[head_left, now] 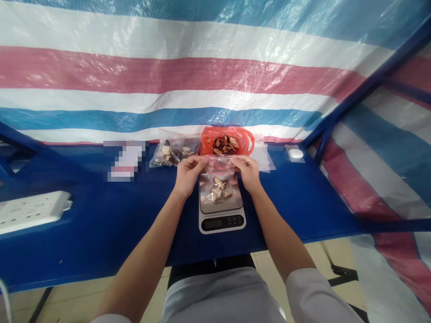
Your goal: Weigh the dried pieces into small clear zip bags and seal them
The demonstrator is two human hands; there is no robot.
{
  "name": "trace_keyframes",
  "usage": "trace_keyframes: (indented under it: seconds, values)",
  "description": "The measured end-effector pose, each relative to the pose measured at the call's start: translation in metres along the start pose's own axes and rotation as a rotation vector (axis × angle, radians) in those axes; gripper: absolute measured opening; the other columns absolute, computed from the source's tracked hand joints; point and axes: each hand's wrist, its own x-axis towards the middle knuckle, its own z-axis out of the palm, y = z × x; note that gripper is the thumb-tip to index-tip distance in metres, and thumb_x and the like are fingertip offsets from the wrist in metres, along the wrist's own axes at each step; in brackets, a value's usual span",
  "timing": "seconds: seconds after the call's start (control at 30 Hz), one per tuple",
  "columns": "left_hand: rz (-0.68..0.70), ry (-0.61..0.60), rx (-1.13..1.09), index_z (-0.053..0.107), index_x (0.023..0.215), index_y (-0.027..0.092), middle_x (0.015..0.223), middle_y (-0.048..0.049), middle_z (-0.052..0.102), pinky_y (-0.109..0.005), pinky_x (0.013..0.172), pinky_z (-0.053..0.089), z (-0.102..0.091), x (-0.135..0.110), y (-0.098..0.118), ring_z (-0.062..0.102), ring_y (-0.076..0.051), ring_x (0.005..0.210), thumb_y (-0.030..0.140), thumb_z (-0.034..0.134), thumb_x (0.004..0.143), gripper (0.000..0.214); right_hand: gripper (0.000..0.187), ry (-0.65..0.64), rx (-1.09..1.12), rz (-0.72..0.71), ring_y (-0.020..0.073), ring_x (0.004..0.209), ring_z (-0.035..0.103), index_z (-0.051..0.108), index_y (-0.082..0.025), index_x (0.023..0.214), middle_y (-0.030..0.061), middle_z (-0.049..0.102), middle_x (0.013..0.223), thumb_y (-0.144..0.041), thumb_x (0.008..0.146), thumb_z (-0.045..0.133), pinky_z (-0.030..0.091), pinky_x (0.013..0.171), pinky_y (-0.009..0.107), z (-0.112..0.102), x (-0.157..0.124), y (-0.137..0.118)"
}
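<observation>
Well, both hands are closed in a pinch on the top edge of a clear plastic bag [218, 165], the left hand [189, 176] and the right hand [246, 171] gripping it a little apart at the mouth. Directly below the grip, the lower part of the bag lies on the steel platform of a digital kitchen scale [222, 223], with pale, chunky pieces [218, 189] inside. Just behind the hands sits a red plastic bag [227, 141] of brown pieces, beside a second clear bag [170, 153] of mixed pieces on the blue table [101, 224].
</observation>
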Motion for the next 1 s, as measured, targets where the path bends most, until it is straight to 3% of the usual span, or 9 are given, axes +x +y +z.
trace_keyframes:
  seconds: [0.2,0.37,0.53,1.0]
  values:
    - [0.033,-0.004,0.021,0.076,0.074,0.017,0.068,-0.0016,0.073,-0.025,0.066,0.056,-0.002,0.0011,-0.0019,0.066,-0.012,0.061,0.038,0.086,0.071,0.023,0.029,-0.003,-0.005,-0.05,0.016,0.059,0.068,0.071,-0.021,0.074,-0.0008,0.071,0.065,-0.048,0.067,0.081,0.057,0.057,0.029,-0.0019,0.0026,0.0044]
    - [-0.005,0.035,0.049,0.075,0.073,0.017,0.067,-0.0016,0.072,-0.025,0.063,0.054,-0.0037,0.0016,-0.0038,0.064,-0.012,0.06,0.04,0.087,0.069,0.026,0.034,0.026,-0.001,-0.021,0.0155,0.058,0.067,0.072,-0.022,0.078,-0.0022,0.07,0.065,-0.052,0.064,0.083,0.057,0.054,0.029,-0.0019,0.0028,0.0049]
    - [0.045,0.026,0.071,0.075,0.072,0.017,0.068,-0.0016,0.072,-0.026,0.064,0.054,-0.0026,0.0001,-0.0027,0.064,-0.012,0.06,0.039,0.087,0.069,0.025,0.035,0.022,-0.015,-0.001,0.0162,0.059,0.067,0.072,-0.022,0.076,-0.002,0.071,0.067,-0.053,0.063,0.083,0.058,0.056,0.03,0.0003,0.0004,0.0011]
    - [0.009,0.038,0.064,0.074,0.074,0.017,0.067,-0.0015,0.072,-0.028,0.064,0.057,-0.0047,-0.0017,-0.0049,0.066,-0.014,0.06,0.043,0.087,0.068,0.029,0.034,-0.048,-0.06,0.064,0.0195,0.057,0.069,0.072,-0.023,0.079,0.0,0.073,0.066,-0.055,0.07,0.077,0.056,0.05,0.029,0.0023,-0.005,-0.0026]
